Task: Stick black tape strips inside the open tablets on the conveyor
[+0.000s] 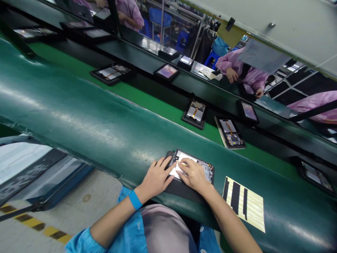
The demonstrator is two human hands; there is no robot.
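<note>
An opened tablet (209, 171) lies on a black foam pad (177, 188) on the green bench in front of me, its white battery and circuit board showing. My left hand (156, 176) rests at the tablet's left edge with fingers spread; a blue band circles that wrist. Over the battery, my right hand (194, 174) has thumb and fingertips brought together near an orange ribbon cable. Whatever is between those fingertips is too small to make out. Right of the pad lies a pale yellow sheet (255, 209) bearing black adhesive strips.
Beyond the bench edge runs a green conveyor belt (147, 109) carrying opened tablets, including one on a black tray (196, 112) and another (231, 133). Across the line, a person in a pink sleeve (229, 62) works on a device. A pale overhead panel (295, 28) hangs at upper right.
</note>
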